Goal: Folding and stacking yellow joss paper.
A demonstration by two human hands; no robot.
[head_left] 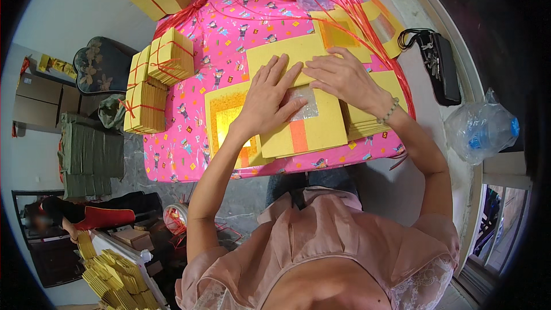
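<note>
Both forearms come up from the lower edge, bare to the short pink sleeves. Left hand (268, 99) lies palm down, fingers straight and spread a little, pointing up and slightly right, wrist straight. Right hand (343, 77) is also palm down, just beside the left, fingers extended and pointing left toward the left fingertips; index tips nearly meet, can't tell if they touch. Right wrist is bent inward and wears a bead bracelet (390, 111). Right elbow sticks out to the side. Neither hand is closed around anything.
</note>
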